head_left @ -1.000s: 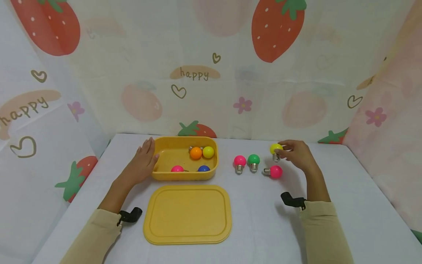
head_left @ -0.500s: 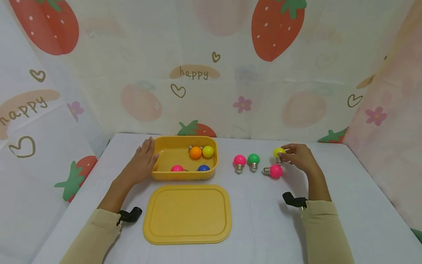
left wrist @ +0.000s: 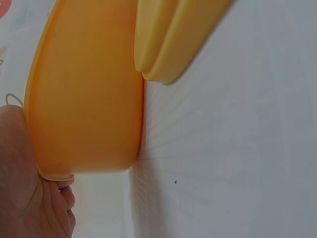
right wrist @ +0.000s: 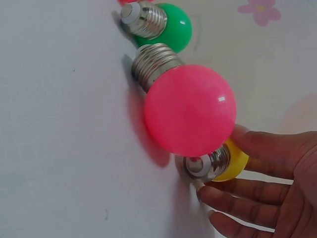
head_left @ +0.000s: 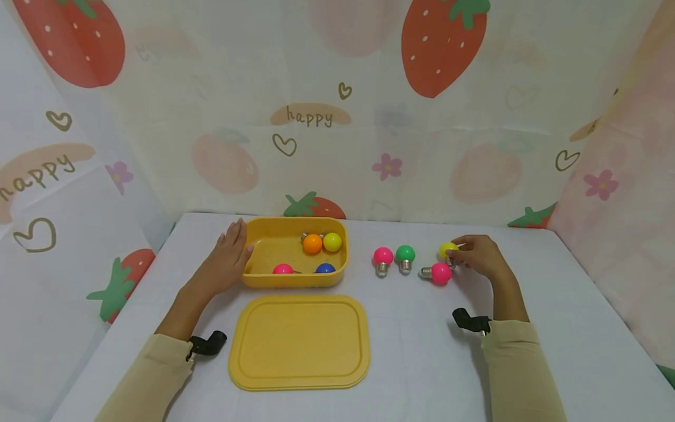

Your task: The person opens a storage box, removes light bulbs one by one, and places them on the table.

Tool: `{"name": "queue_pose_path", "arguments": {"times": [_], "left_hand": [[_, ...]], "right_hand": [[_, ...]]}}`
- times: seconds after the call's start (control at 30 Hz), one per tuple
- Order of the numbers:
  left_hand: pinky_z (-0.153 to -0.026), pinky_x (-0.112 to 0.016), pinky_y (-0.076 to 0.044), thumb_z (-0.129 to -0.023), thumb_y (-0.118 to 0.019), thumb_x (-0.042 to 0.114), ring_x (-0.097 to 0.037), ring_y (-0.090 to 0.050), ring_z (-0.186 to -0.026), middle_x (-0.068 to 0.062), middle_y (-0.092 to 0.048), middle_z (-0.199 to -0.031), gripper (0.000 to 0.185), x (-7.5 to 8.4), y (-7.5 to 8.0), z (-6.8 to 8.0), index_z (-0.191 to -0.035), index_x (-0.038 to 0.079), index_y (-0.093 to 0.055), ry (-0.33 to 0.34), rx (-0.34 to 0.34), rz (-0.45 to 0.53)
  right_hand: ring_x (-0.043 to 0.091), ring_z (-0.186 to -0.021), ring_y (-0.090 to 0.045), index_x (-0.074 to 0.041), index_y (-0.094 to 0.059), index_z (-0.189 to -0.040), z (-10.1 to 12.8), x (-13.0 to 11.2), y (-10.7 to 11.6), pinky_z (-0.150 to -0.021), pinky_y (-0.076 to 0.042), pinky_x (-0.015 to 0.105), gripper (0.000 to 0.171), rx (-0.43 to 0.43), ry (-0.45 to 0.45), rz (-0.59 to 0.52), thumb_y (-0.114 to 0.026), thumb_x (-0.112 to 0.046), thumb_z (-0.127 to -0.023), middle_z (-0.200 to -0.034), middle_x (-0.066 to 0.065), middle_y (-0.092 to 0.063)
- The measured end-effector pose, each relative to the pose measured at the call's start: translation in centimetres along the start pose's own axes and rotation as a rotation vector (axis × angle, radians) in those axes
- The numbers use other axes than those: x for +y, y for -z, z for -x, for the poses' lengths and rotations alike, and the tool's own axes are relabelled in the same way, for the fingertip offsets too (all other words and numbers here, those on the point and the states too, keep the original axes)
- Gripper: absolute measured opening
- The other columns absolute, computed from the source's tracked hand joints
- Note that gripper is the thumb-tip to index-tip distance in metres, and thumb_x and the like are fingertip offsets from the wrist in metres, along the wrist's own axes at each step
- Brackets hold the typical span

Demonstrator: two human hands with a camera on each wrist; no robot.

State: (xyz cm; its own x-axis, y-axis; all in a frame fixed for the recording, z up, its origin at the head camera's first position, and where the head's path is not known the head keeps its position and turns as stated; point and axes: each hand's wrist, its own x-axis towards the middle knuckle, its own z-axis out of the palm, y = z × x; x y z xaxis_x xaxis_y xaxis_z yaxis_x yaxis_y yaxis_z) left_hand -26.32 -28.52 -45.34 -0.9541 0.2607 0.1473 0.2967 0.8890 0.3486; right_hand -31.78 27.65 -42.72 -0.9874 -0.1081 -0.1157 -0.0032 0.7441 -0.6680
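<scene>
While the right hand (head_left: 482, 257) pinches a yellow bulb (head_left: 448, 249) with curled fingertips (right wrist: 225, 194), holding it base-down just above or on the desk (head_left: 422, 351) at about two o'clock from the lid (head_left: 299, 343), the left hand (head_left: 225, 259) lies with fairly straight fingers flat against the nine o'clock wall of the yellow box (head_left: 295, 279), apparently to steady it. In the box lie an orange bulb (head_left: 313, 243), a second yellow bulb (head_left: 333, 241), a pink one (head_left: 282, 269) and a blue one (head_left: 325, 268), the last two half hidden behind the near wall. At three o'clock of the box stand a pink bulb (head_left: 383, 257) and a green bulb (head_left: 405, 254) on their screw bases; another pink bulb (head_left: 440, 273) lies on its side, just beside the held one. Whether the held bulb's base touches the desk cannot be told. The left wrist view shows only the box's wall, the lid's edge and part of the palm.
</scene>
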Motion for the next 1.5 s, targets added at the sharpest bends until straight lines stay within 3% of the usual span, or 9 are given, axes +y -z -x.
{"name": "queue_pose_path", "arguments": {"times": [0.43,0.63,0.83,1.2,1.5], "left_hand": [[-0.122,-0.059,-0.005,-0.112,-0.030,0.031,-0.043,-0.001,-0.154,-0.029,-0.003,-0.166,0.068,0.3,0.2,0.1,-0.157,-0.012,-0.003,0.012,-0.008,-0.012],[-0.123,-0.058,-0.004,-0.112,-0.031,0.029,-0.043,-0.002,-0.154,-0.029,-0.004,-0.166,0.067,0.4,0.3,0.2,-0.157,-0.013,-0.004,0.007,-0.002,-0.006],[-0.122,-0.058,-0.004,-0.112,-0.031,0.029,-0.044,-0.002,-0.154,-0.029,-0.003,-0.166,0.067,0.5,0.3,0.2,-0.157,-0.013,-0.004,0.004,-0.002,0.000],[-0.122,-0.059,-0.003,-0.112,-0.030,0.030,-0.044,-0.001,-0.154,-0.030,-0.002,-0.166,0.067,0.4,0.3,0.2,-0.157,-0.013,-0.003,0.006,-0.014,0.002],[-0.122,-0.061,-0.004,-0.112,-0.030,0.028,-0.046,-0.001,-0.153,-0.031,-0.003,-0.165,0.066,0.3,0.3,0.1,-0.156,-0.015,-0.004,-0.009,-0.010,0.032]], "right_hand": [[0.031,-0.089,-0.066,0.008,-0.058,-0.135,0.1,0.0,0.2,-0.072,-0.052,0.030,0.054,-0.017,0.000,0.033,-0.069,-0.029,-0.098,-0.122,0.030,-0.065],[0.038,-0.098,-0.067,0.008,-0.058,-0.135,0.5,-0.8,0.7,-0.078,-0.055,0.041,0.055,0.028,0.052,0.105,-0.059,-0.036,-0.103,-0.123,0.030,-0.065],[0.042,-0.109,-0.063,0.005,-0.054,-0.140,1.0,-1.8,1.3,-0.091,-0.053,0.055,0.059,0.065,0.055,0.098,-0.053,-0.043,-0.105,-0.135,0.032,-0.057],[0.048,-0.123,-0.054,0.004,-0.058,-0.138,1.1,-3.4,0.9,-0.099,-0.046,0.062,0.054,0.090,0.114,0.102,-0.055,-0.039,-0.105,-0.133,0.031,-0.059],[0.048,-0.123,-0.054,0.004,-0.059,-0.136,0.9,-4.2,-0.1,-0.098,-0.048,0.061,0.051,0.074,0.142,0.096,-0.057,-0.036,-0.104,-0.133,0.031,-0.059]]}}
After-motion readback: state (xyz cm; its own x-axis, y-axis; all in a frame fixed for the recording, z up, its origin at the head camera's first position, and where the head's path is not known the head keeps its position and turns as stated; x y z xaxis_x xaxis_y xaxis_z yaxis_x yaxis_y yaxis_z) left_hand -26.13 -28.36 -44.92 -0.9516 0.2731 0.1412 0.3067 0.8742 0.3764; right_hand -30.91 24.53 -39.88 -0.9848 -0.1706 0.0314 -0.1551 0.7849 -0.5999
